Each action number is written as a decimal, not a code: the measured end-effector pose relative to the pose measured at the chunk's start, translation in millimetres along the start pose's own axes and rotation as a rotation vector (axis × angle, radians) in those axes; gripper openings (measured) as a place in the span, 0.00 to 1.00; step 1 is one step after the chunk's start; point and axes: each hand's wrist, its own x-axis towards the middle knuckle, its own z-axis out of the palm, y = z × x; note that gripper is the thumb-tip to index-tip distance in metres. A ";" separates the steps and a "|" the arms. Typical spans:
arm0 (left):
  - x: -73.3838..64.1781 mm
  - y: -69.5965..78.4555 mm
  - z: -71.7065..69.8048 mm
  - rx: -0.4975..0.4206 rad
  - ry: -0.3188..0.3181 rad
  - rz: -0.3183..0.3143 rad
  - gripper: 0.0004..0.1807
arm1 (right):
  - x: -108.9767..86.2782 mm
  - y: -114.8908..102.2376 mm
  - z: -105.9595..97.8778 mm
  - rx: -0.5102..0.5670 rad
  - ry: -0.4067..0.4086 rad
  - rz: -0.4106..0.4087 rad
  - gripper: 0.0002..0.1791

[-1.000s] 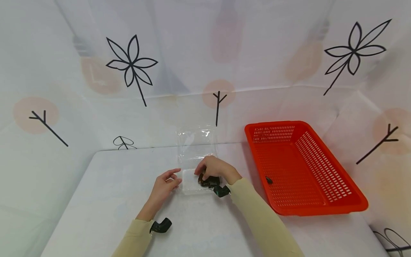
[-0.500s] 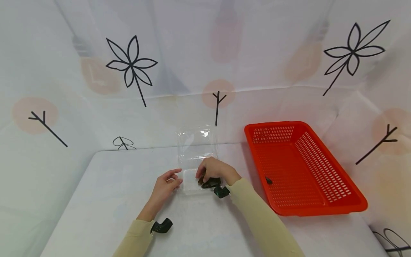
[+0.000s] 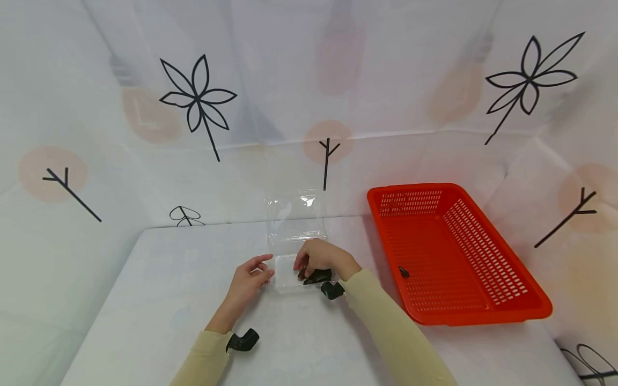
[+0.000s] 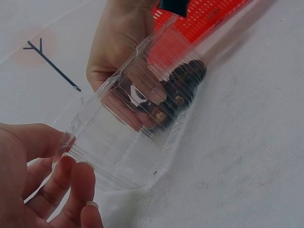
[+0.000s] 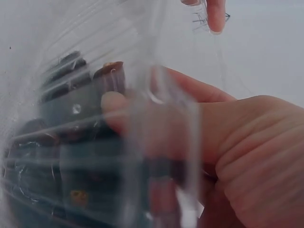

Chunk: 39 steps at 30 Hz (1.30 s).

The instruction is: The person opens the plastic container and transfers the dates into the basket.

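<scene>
A clear plastic clamshell box (image 3: 286,280) lies on the table with its lid (image 3: 295,214) folded back toward the cloth wall. Several dark, glossy, elongated fruits that look like dates (image 4: 187,76) are laid along its right side. My left hand (image 3: 245,281) pinches the box's left rim between thumb and fingers. My right hand (image 3: 324,256) reaches down into the box, its thumb and fingers around a reddish-brown date (image 5: 109,78) beside the others. The box wall blurs part of that grasp in the right wrist view.
To the right stands a red perforated basket (image 3: 499,315) with one small dark date (image 3: 404,272) near its left wall. White patterned cloth (image 3: 260,134) rises behind the table (image 3: 164,300). A black wrist mount (image 3: 243,340) sticks out from the left sleeve.
My right hand has shifted slightly lower in the box, moving the date at its fingertips against the row. My left hand stays at the rim.
</scene>
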 end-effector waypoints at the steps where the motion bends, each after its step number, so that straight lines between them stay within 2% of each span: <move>1: -0.3 0.2 0.0 0.000 0.002 0.001 0.23 | 0.0 -0.4 0.1 -0.010 -0.001 -0.002 0.15; 6: -1.0 0.8 0.1 0.002 0.005 0.004 0.23 | 0.4 -1.0 0.8 -0.032 0.011 -0.003 0.14; 13: -0.7 0.5 0.3 -0.007 0.005 -0.005 0.23 | -1.7 -0.9 -0.9 0.026 0.029 0.012 0.12; 20: 0.6 0.3 0.8 -0.005 0.001 -0.004 0.23 | -1.6 3.1 -2.9 0.065 0.046 -0.067 0.15; 31: -1.3 4.2 1.7 0.013 -0.004 0.002 0.23 | -6.6 4.3 -4.8 0.188 0.073 -0.107 0.13; 34: 3.2 -0.9 1.5 0.018 -0.003 -0.008 0.23 | -9.9 0.3 -7.0 0.235 0.086 -0.123 0.13; 39: 16.7 -22.3 1.1 0.009 0.011 -0.018 0.24 | -14.1 -7.3 -13.3 0.271 0.111 -0.144 0.13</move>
